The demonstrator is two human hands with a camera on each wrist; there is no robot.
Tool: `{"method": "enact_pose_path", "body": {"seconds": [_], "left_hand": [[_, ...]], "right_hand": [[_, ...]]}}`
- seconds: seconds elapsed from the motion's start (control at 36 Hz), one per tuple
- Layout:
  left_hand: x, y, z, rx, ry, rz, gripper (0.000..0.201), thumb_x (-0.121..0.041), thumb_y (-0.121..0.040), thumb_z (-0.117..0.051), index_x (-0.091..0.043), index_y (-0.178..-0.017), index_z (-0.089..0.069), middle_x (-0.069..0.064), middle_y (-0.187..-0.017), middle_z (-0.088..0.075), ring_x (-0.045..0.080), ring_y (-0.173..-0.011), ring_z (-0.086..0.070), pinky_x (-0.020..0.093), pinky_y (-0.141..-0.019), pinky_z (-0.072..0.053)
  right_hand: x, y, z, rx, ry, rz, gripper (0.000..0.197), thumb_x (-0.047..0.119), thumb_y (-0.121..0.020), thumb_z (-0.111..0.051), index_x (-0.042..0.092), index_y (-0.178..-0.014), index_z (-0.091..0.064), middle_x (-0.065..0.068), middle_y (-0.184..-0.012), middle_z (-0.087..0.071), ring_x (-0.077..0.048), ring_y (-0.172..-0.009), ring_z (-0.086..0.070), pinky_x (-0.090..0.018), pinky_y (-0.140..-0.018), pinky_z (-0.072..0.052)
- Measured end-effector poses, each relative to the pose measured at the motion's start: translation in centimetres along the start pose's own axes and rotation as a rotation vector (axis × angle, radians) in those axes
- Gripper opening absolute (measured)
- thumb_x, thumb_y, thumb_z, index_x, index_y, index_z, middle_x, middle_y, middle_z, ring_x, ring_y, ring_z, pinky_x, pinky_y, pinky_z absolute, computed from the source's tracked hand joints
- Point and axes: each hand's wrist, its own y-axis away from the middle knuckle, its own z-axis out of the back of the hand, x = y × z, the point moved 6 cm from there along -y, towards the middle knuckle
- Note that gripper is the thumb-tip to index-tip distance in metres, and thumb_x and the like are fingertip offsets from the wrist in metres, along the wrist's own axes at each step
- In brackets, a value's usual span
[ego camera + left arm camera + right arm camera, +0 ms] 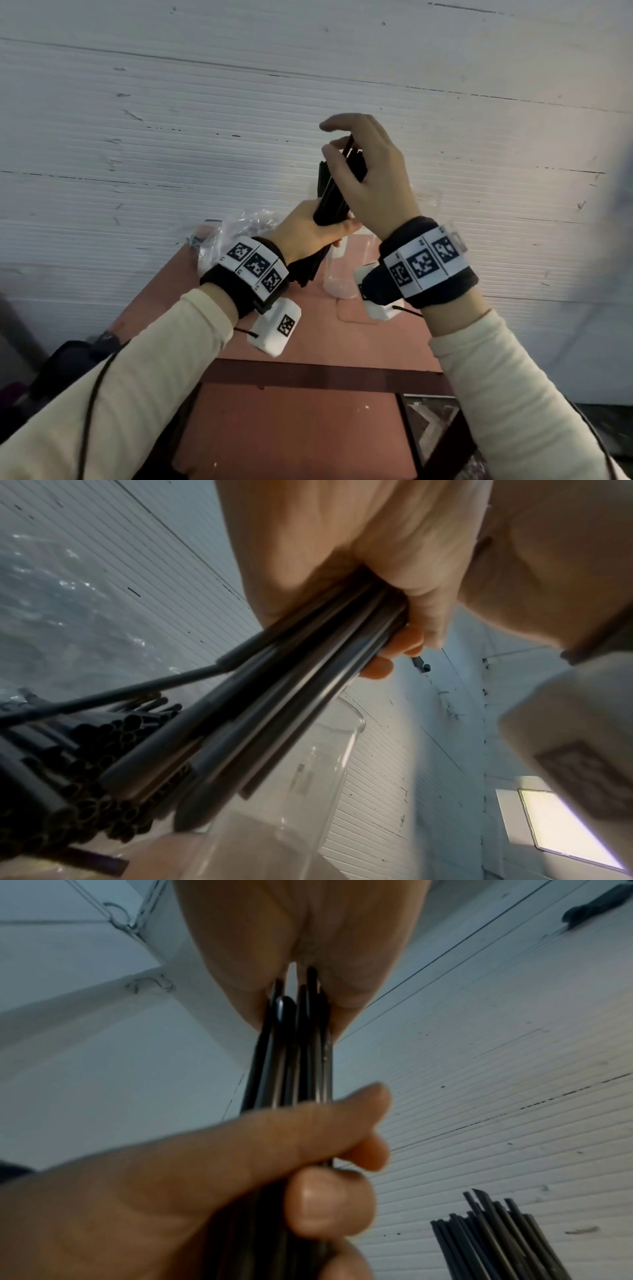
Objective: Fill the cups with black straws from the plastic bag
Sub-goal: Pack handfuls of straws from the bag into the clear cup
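A bundle of black straws [334,202] stands slanted above the red table. My left hand [305,236] grips its lower half [274,710] in a fist. My right hand [370,178] pinches the upper ends [294,1056] between thumb and fingers. A clear, empty cup [337,277] stands on the table just below both hands, and its rim [329,750] shows beside the bundle's lower tips. The crumpled plastic bag [229,233] lies to the left, with more black straws [85,750] inside.
The small red table [308,335] stands against a white ribbed wall [171,137]. More upright black straws [496,1240] stand to the right of the hands; what holds them is hidden. A dark crossbar [325,373] runs along the table's near edge.
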Motion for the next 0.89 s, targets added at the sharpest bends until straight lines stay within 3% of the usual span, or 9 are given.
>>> {"method": "enact_pose_path", "body": {"seconds": [0.08, 0.19, 0.25, 0.31, 0.42, 0.58, 0.69, 0.78, 0.89], "left_hand": [[-0.4, 0.2, -0.2, 0.004, 0.03, -0.021, 0.019, -0.026, -0.089, -0.068, -0.016, -0.074, -0.062, 0.004, -0.063, -0.063, 0.024, -0.062, -0.061, 0.027, -0.061, -0.051], [-1.9, -0.5, 0.2, -0.015, 0.076, -0.067, 0.018, -0.032, -0.088, -0.069, -0.014, -0.083, -0.067, 0.015, -0.074, -0.069, 0.023, -0.066, -0.064, 0.038, -0.071, -0.055], [-2.9, -1.1, 0.6, -0.03, 0.094, -0.076, 0.018, -0.03, -0.09, -0.068, -0.012, -0.086, -0.066, 0.017, -0.075, -0.068, 0.014, -0.063, -0.064, 0.027, -0.066, -0.056], [-3.8, -1.4, 0.8, -0.026, 0.132, -0.081, 0.016, -0.027, -0.091, -0.066, -0.016, -0.08, -0.063, 0.007, -0.066, -0.062, 0.007, -0.058, -0.06, 0.017, -0.059, -0.05], [-3.8, -1.7, 0.5, -0.007, 0.212, -0.061, 0.012, -0.027, -0.089, -0.068, -0.019, -0.081, -0.063, 0.004, -0.065, -0.062, 0.015, -0.064, -0.061, 0.029, -0.072, -0.052], [0.6, -0.6, -0.9, 0.012, 0.283, 0.073, 0.014, -0.024, -0.083, -0.075, -0.017, -0.088, -0.065, -0.002, -0.07, -0.067, 0.013, -0.069, -0.063, 0.029, -0.072, -0.052], [4.0, 0.6, -2.3, 0.09, 0.305, 0.209, 0.023, -0.015, -0.084, -0.074, -0.006, -0.103, -0.066, 0.019, -0.096, -0.07, 0.021, -0.085, -0.067, 0.037, -0.091, -0.053], [4.9, 0.9, -2.4, 0.098, 0.3, 0.225, 0.005, -0.005, -0.087, -0.068, -0.009, -0.09, -0.066, 0.007, -0.08, -0.067, 0.017, -0.078, -0.063, 0.029, -0.079, -0.052], [4.2, 0.6, -2.2, 0.098, 0.318, 0.201, 0.014, -0.003, -0.087, -0.066, -0.016, -0.089, -0.063, -0.01, -0.069, -0.068, 0.009, -0.074, -0.061, 0.022, -0.069, -0.049]], "right_hand": [[-0.4, 0.2, 0.3, -0.051, 0.028, -0.014, 0.018, 0.012, -0.092, -0.057, 0.008, -0.109, -0.064, 0.001, -0.107, -0.061, -0.009, -0.092, -0.061, -0.011, -0.084, -0.043], [-0.2, -1.1, 1.6, -0.084, 0.025, -0.005, 0.019, 0.016, -0.092, -0.06, 0.011, -0.109, -0.065, 0.002, -0.105, -0.065, -0.006, -0.093, -0.06, -0.012, -0.085, -0.044], [0.2, -1.9, 2.3, -0.084, 0.017, 0.011, 0.021, 0.015, -0.091, -0.06, 0.012, -0.111, -0.064, 0.002, -0.105, -0.065, -0.004, -0.094, -0.059, -0.014, -0.085, -0.045], [0.4, -2.7, 2.8, -0.089, 0.014, 0.02, 0.024, 0.013, -0.089, -0.06, 0.012, -0.113, -0.064, 0.003, -0.105, -0.064, -0.002, -0.094, -0.059, -0.016, -0.084, -0.048], [0.4, -3.1, 2.9, -0.079, -0.018, 0.002, 0.027, 0.013, -0.089, -0.06, 0.013, -0.115, -0.062, 0.003, -0.104, -0.064, -0.005, -0.094, -0.06, -0.022, -0.084, -0.051], [-1.8, -0.9, -0.3, 0.126, 0.05, -0.09, 0.024, 0.018, -0.09, -0.06, 0.016, -0.114, -0.063, 0.004, -0.101, -0.065, -0.004, -0.094, -0.06, -0.021, -0.085, -0.05], [-4.0, 1.8, -3.2, 0.413, 0.13, -0.155, 0.019, 0.02, -0.091, -0.06, 0.013, -0.108, -0.067, 0.003, -0.105, -0.065, -0.007, -0.096, -0.058, -0.01, -0.083, -0.042], [-4.4, 2.9, -4.1, 0.472, 0.11, -0.141, 0.022, 0.021, -0.09, -0.063, 0.015, -0.11, -0.067, 0.001, -0.114, -0.061, -0.008, -0.107, -0.055, -0.018, -0.095, -0.039], [-4.4, 2.5, -3.8, 0.29, 0.09, -0.102, 0.033, 0.024, -0.087, -0.066, 0.017, -0.118, -0.064, -0.001, -0.121, -0.057, -0.013, -0.117, -0.051, -0.033, -0.105, -0.038]]}}
